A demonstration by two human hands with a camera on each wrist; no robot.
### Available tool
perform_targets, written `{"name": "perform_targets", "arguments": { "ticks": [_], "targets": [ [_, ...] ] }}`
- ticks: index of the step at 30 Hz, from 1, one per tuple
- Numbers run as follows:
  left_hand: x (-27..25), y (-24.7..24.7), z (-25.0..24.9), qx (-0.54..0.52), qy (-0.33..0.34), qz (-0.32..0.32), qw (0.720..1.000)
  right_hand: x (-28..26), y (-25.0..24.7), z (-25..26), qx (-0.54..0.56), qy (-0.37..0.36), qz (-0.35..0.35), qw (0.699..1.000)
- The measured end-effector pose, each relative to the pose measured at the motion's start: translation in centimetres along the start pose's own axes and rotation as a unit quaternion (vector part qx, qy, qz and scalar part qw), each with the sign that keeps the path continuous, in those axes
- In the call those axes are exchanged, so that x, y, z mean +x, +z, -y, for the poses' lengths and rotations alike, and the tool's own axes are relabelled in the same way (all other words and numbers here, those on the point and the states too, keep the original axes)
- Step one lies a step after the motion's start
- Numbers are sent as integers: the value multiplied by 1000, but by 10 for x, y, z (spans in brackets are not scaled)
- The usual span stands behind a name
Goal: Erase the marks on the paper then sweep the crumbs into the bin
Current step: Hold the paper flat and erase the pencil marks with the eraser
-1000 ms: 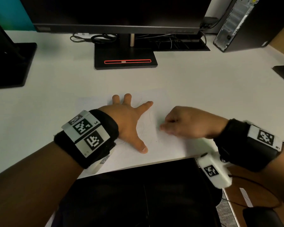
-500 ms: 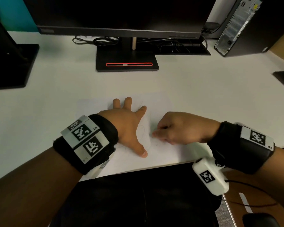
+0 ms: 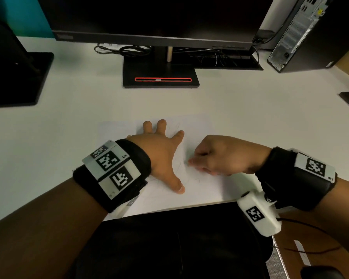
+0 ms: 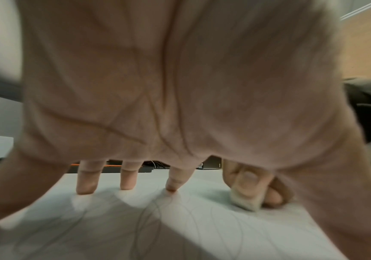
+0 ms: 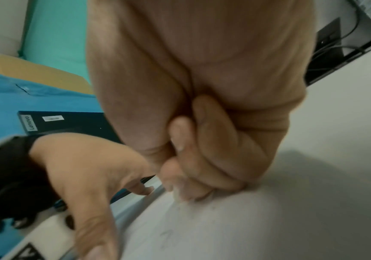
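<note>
A white sheet of paper [image 3: 201, 184] with faint pencil scribbles lies on the white desk near its front edge. My left hand [image 3: 165, 154] is spread flat on the sheet, fingers straight, pressing it down. Just to its right, my right hand [image 3: 191, 162] pinches a small white eraser [image 4: 245, 201] between thumb and fingers, its end against the paper. In the left wrist view pencil lines [image 4: 149, 219] curve across the sheet in front of my fingers [image 4: 86, 183]. The right wrist view shows my curled fingers [image 5: 202, 176] over the paper [image 5: 235, 228]; the eraser is mostly hidden there.
A monitor stand [image 3: 160, 76] with a red stripe sits at the back centre, cables behind it. Another black stand [image 3: 16, 77] is at far left, a computer tower [image 3: 304, 33] at back right. A dark chair seat [image 3: 169, 242] lies below the desk edge.
My right hand with the eraser has slid left across the paper, closer to my left hand's thumb and forefinger. The left hand stays pressed on the sheet.
</note>
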State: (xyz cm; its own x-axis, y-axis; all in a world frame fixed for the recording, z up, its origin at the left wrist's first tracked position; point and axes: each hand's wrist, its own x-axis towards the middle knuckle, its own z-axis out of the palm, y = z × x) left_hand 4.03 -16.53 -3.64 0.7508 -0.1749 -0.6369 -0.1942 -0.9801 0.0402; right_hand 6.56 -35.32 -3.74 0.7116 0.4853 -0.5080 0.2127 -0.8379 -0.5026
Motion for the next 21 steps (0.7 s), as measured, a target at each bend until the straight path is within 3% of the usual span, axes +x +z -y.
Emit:
{"name": "perform_targets", "arguments": {
  "ticks": [5,9,13,17,21],
  "targets": [
    [0,0,0,-1,2,-3,1000,3,-7,-2,15,24,-50,998],
    [0,0,-1,1,0,-3,1000,0,-3,2,35,9,22,999],
    [0,-1,0,-4,1,-2,1000,4,-7,-1,22,24,-57,998],
    [0,0,0,0,1,-1,1000,2,-3,4,35,10,18,999],
    [0,0,0,-2,2,0,1000,8,-8,4,26,27,-41,998]
  ]
}}
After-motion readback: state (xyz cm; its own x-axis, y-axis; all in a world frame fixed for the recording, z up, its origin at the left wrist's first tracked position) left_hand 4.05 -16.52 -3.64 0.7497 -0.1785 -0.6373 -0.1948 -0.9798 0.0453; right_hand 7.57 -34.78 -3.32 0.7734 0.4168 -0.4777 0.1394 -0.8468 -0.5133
